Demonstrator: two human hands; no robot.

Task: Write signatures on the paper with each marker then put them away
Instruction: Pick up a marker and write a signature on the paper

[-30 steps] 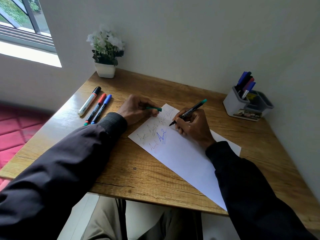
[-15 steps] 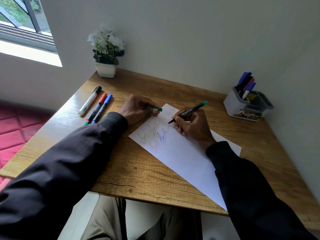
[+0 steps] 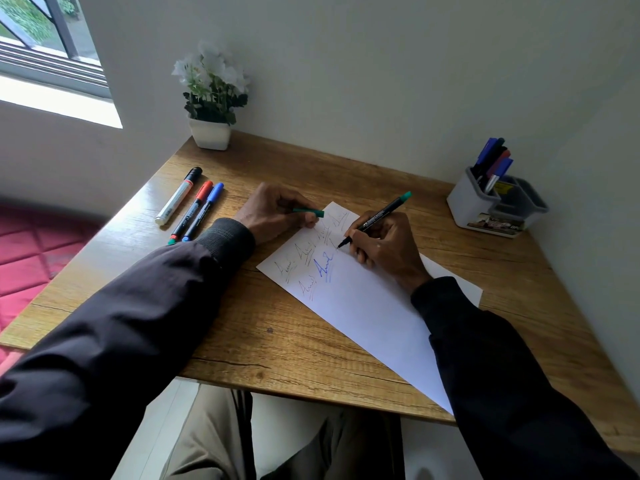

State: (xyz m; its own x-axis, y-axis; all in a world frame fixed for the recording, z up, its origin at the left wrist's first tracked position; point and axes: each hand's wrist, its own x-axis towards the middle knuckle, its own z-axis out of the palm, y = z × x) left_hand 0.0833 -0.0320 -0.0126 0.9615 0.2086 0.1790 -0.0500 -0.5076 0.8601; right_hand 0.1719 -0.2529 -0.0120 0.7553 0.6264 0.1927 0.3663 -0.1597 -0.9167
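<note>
A white sheet of paper (image 3: pixel 367 306) lies slantwise on the wooden desk (image 3: pixel 263 327), with several signatures near its far end. My right hand (image 3: pixel 384 247) grips a black marker with a green end (image 3: pixel 379 216), its tip touching the paper just right of the blue signature. My left hand (image 3: pixel 273 211) rests at the paper's far left corner and holds the green cap (image 3: pixel 308 212). Three capped markers lie to the left: a white one with a black cap (image 3: pixel 178 195), a red-capped one (image 3: pixel 192 211) and a blue-capped one (image 3: pixel 204 211).
A grey and white pen holder (image 3: pixel 485 206) with several markers stands at the desk's far right by the wall. A white pot of white flowers (image 3: pixel 211 98) sits at the far left corner. A red quilted surface (image 3: pixel 31 258) lies below the desk's left edge.
The marker tip has shifted slightly on the paper beside the blue signature. My left hand keeps holding the cap in the same spot.
</note>
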